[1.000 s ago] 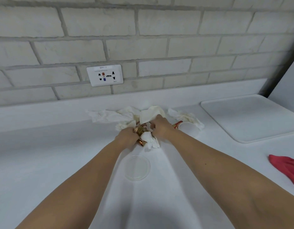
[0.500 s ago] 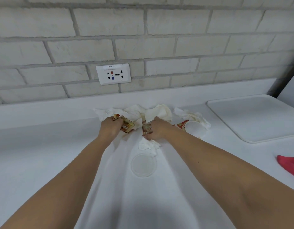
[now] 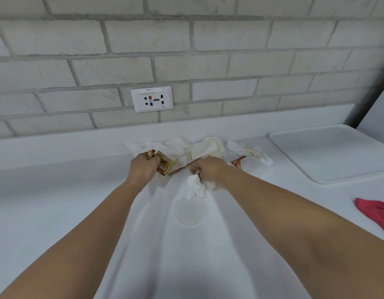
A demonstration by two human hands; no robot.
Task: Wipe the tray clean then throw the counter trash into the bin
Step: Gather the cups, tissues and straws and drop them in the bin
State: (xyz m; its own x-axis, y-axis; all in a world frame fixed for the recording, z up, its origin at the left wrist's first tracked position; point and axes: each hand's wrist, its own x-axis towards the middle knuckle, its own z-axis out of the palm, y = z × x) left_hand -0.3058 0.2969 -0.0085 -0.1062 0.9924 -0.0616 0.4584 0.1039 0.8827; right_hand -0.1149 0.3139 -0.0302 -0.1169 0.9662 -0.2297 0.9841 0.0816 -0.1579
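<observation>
Mostly crumpled white tissues (image 3: 208, 147) beside gold wrapper (image 3: 165, 165).

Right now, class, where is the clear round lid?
In the head view, the clear round lid lies flat on the counter near the centre, just nearer the camera than the crumpled tissue at the right hand and left of the red cloth.

White counter (image 3: 57, 201) w/ tissues (image 3: 208, 147), wrappers (image 3: 237, 161), clear lid (image 3: 190, 211), tray (image 3: 329, 152), red cloth (image 3: 376, 212).
</observation>
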